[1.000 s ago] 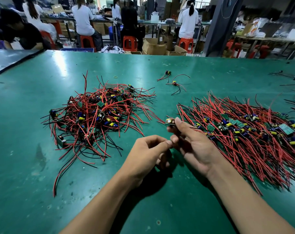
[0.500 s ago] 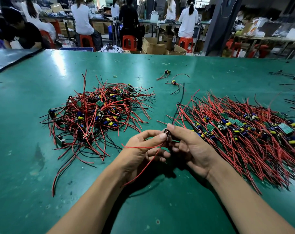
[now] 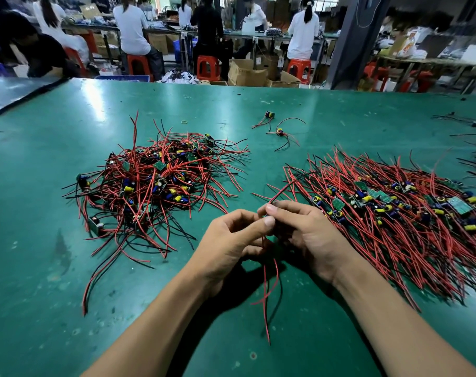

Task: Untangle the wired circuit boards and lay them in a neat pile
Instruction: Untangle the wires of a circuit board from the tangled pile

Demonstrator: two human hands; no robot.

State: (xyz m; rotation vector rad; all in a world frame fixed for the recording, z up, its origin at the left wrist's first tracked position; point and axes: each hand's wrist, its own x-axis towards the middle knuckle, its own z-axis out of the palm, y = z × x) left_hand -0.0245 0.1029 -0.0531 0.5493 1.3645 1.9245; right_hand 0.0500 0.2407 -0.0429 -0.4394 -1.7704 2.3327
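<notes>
Head view looks down on a green tabletop (image 3: 68,268), where we work with both hands near the middle. Our left grip (image 3: 231,240) and right grip (image 3: 307,232) meet fingertip to fingertip, and both are clamped on one wired board (image 3: 264,281). The left thumb presses against the right fingertips, and the fingers of both hands are curled in. The fingers hide the board itself, so we cannot tell how it is turned. Its red leads hang down from between the hands and trail toward the near edge, and one red lead (image 3: 281,190) rises from the fingertips toward the far side.

Left of the hands lies the tangled heap (image 3: 155,180), with red and black wires crossing every way and small green boards caught among them. Right of the hands lies the sorted pile (image 3: 394,208). Its boards lie in a band along the middle and its wires are combed roughly parallel.

Farther off, near the centre, two loose boards (image 3: 279,131) lie apart from both piles, with a small yellow ring (image 3: 184,122) to their left. Beyond the tabletop, people sit on red stools (image 3: 208,67) beside cardboard boxes (image 3: 246,73).
</notes>
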